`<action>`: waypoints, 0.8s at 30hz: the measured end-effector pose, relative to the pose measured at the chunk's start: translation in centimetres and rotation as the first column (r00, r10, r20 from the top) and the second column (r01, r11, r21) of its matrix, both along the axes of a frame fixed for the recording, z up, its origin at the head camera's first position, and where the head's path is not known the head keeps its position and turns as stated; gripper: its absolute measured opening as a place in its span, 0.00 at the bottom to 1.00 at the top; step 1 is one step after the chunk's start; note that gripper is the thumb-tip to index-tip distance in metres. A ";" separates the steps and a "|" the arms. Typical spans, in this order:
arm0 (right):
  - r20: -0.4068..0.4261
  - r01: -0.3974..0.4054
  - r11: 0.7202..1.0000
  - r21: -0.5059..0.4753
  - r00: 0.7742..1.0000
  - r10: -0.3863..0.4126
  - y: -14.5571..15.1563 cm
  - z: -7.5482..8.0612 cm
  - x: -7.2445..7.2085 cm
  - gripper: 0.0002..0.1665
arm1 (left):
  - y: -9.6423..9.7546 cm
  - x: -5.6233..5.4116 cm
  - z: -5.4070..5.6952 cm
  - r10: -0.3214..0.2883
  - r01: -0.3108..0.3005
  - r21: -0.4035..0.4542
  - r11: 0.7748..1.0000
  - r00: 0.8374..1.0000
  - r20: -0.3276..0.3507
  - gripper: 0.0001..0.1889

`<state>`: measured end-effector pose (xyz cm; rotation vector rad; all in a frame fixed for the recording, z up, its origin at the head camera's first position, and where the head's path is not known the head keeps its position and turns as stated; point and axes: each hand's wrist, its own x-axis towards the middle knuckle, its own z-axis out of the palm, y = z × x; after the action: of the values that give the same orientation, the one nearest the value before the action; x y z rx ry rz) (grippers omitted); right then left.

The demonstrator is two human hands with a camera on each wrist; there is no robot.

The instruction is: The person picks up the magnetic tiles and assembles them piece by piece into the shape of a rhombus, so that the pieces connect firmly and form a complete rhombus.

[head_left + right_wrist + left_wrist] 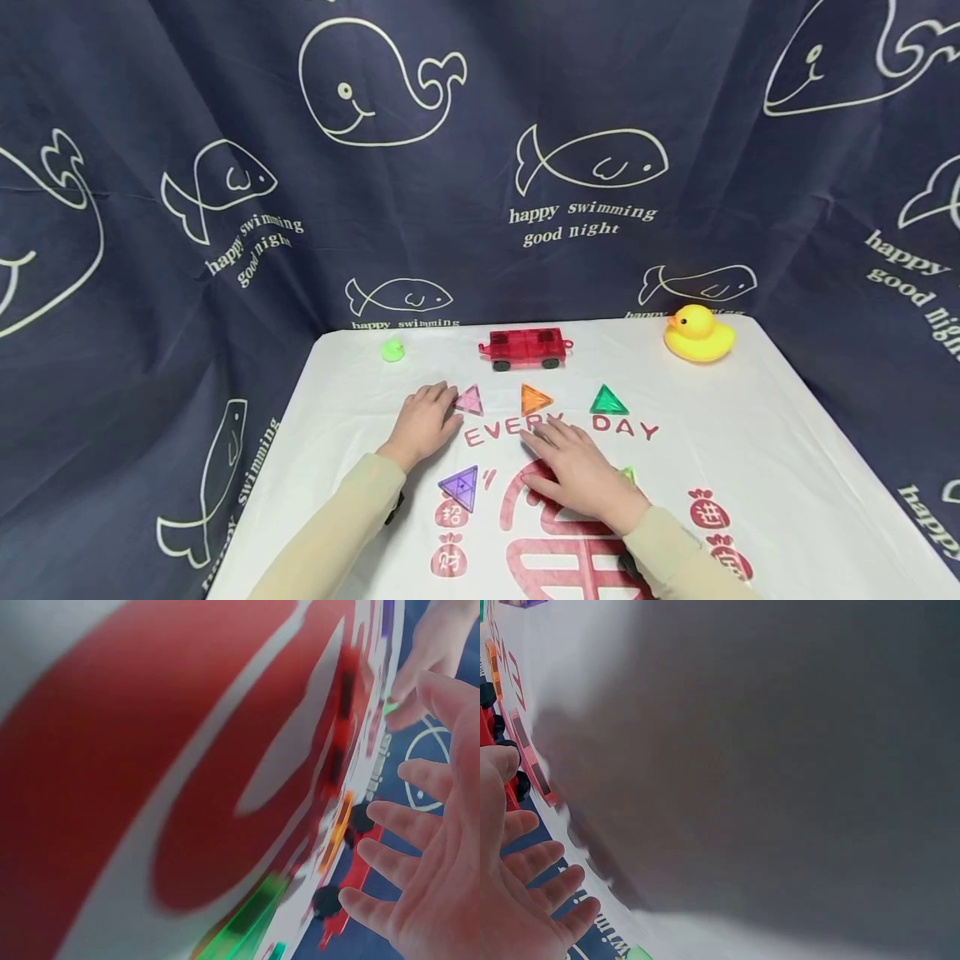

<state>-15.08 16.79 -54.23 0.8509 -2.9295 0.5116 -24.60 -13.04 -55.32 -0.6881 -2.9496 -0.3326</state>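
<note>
My left hand (424,423) has its fingers extended beside a pink triangular tile (471,401), fingertips right at the tile's left edge. Loosely spread fingers of my right hand (576,473) reach over the red print below an orange triangular tile (535,399). In the right wrist view a blurred red tile (345,697) lies beyond the palm, mostly covered by the right hand in the head view. A light green tile (628,475) peeks out behind the right wrist. Nearer the left forearm lies a purple triangular tile (462,487). A dark green triangle (609,402) completes the upper row.
Behind the tiles stands a red toy wagon (527,347) on black wheels. A small green duck (392,350) sits at the back left, a large yellow duck (699,335) at the back right. Dark blue curtain (480,242) encloses the printed white table (750,433).
</note>
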 end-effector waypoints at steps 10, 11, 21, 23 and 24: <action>-0.002 -0.103 0.995 0.017 0.995 0.103 -3.5 0.4 -0.1 0.41 | 0.8 -0.8 0.3 0.008 -0.008 -0.017 1.000 1.000 -0.014 0.28; -0.012 -0.114 0.993 0.020 0.993 0.114 -3.8 0.5 -0.1 0.40 | 0.8 -1.0 0.1 0.010 -0.011 -0.017 1.000 1.000 -0.020 0.28; -0.038 -0.147 0.988 0.057 0.988 0.149 -7.0 0.6 -0.1 0.36 | 1.4 -1.4 -0.1 0.012 -0.012 0.008 1.000 0.999 -0.048 0.26; -0.038 -0.161 0.985 0.060 0.986 0.163 -7.5 0.5 0.0 0.35 | 1.6 -1.5 -0.3 0.011 -0.011 0.004 1.000 0.999 -0.046 0.27; -0.041 -0.167 0.984 0.065 0.985 0.170 -7.8 0.5 0.1 0.35 | 1.7 -1.6 -0.4 0.011 -0.011 -0.001 1.000 0.999 -0.047 0.27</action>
<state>-15.02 8.97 -53.76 1.1094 -2.8600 0.4065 -26.19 -11.38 -55.76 -0.6697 -2.9086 -0.3093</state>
